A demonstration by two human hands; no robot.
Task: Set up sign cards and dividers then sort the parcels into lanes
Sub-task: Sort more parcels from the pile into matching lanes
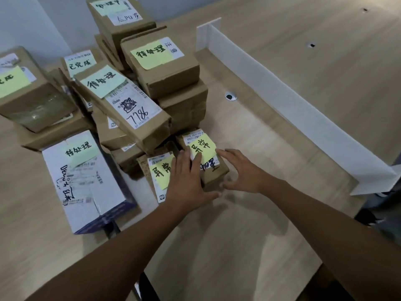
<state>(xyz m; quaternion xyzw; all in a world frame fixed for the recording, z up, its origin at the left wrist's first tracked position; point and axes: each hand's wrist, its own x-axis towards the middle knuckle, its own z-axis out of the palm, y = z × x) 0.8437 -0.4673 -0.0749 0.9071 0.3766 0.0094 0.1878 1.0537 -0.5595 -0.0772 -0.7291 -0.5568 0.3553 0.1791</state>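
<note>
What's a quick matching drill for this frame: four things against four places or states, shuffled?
Things:
1. 7786 parcel
2. white box
3. divider
4. small parcel

Places or states:
A. stands upright, on the right
B. between the left hand and the right hand
C. tilted, propped on other parcels
D. near left, beside the pile

Pairs: 1-C, 2-D, 3-A, 4-B
</note>
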